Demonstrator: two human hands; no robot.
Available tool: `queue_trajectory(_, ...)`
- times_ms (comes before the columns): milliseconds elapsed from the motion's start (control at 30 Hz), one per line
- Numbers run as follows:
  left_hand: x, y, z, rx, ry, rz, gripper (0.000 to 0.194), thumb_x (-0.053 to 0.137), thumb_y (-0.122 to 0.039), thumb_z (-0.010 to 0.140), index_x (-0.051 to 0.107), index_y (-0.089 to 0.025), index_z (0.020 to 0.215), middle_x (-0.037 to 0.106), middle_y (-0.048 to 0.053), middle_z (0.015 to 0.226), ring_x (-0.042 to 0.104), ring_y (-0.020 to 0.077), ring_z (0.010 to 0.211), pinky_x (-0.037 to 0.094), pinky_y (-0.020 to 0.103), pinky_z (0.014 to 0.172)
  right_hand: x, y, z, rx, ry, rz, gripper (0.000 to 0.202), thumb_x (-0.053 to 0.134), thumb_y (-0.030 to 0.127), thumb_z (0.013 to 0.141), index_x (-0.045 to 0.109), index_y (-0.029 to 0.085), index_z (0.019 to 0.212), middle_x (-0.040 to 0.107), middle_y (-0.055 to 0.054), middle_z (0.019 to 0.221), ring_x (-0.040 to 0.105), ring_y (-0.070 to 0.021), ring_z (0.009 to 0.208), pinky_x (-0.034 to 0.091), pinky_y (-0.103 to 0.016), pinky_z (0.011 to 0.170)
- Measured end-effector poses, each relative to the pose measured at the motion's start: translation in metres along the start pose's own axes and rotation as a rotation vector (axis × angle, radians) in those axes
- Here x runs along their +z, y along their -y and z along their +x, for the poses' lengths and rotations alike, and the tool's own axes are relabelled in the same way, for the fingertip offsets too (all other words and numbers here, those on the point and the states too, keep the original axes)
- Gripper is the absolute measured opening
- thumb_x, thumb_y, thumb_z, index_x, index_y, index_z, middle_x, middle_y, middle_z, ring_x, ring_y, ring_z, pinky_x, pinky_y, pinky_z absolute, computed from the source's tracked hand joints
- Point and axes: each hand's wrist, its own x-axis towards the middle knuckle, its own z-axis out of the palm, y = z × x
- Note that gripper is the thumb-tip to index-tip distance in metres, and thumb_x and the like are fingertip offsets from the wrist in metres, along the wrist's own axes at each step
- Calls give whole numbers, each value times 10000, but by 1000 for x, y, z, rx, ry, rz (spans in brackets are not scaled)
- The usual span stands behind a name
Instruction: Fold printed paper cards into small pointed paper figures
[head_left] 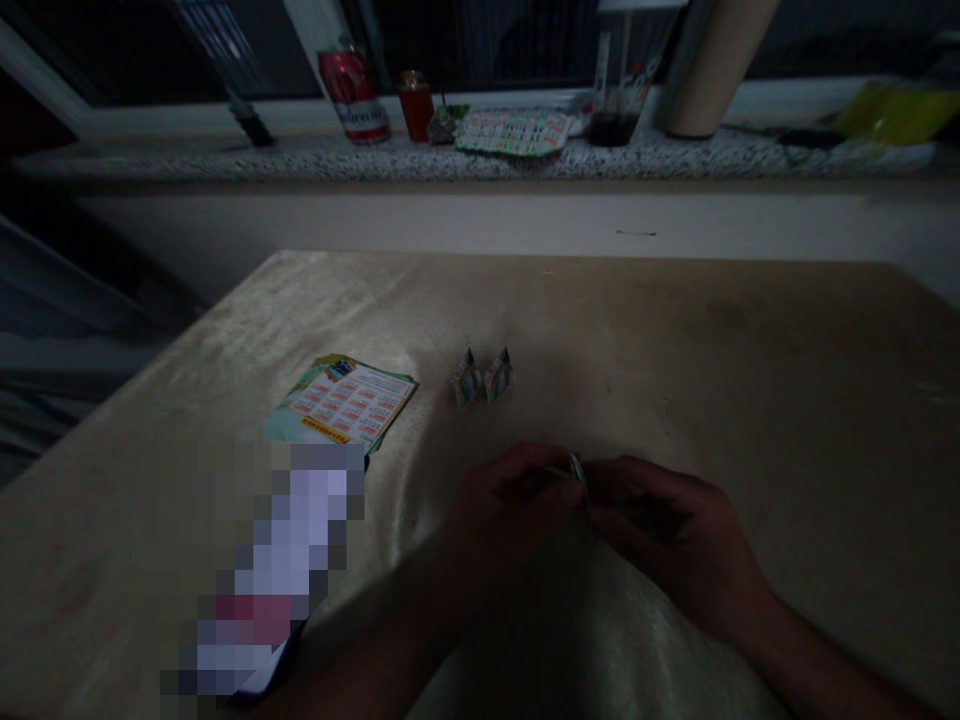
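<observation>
A small folded paper piece [577,474] is pinched between my two hands above the table. My left hand [514,510] grips it from the left with thumb and fingers closed. From the other side, my right hand [671,520] has its fingertips closed on the same piece. Two small folded paper pieces with pointed tips stand side by side beyond my hands, a left one [466,384] and a right one [499,380]. A stack of printed cards [349,402] lies to the left on the table.
A pixelated bright device [292,545] lies left of my left forearm on the table [675,330]. Along the granite windowsill [420,160] stand a red can [355,98], an orange-red bottle [416,105], a crumpled printed packet [514,131], a cup with dark liquid [619,90] and a tan cylinder [712,70].
</observation>
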Motion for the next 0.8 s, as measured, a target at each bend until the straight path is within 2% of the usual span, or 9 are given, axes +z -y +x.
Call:
queue_trajectory(233,2,0,0,23,4,10,148,772,-264,827,767,-183,951,788,45,905,733,201,874,582,307,810,0,-2,-1,9,8,9,228,739,173,859,779,261,1065,790,-15,885,736,-152,761,611,-236,675)
queue_trajectory(567,0,2,0,2,4,22,156,790,-229,821,772,-194,973,770,17,892,702,153,840,548,241,771,1,-6,-3,-27,-16,-8,214,717,173,880,765,263,1068,798,-25,936,753,-163,818,622,-254,740)
queue_trajectory(800,-2,5,-2,50,34,74,169,779,-242,858,754,-207,1022,730,16,956,692,151,873,543,242,790,1,-9,-3,-43,-52,-27,224,702,142,874,754,264,1054,804,-16,929,755,-141,794,623,-220,727)
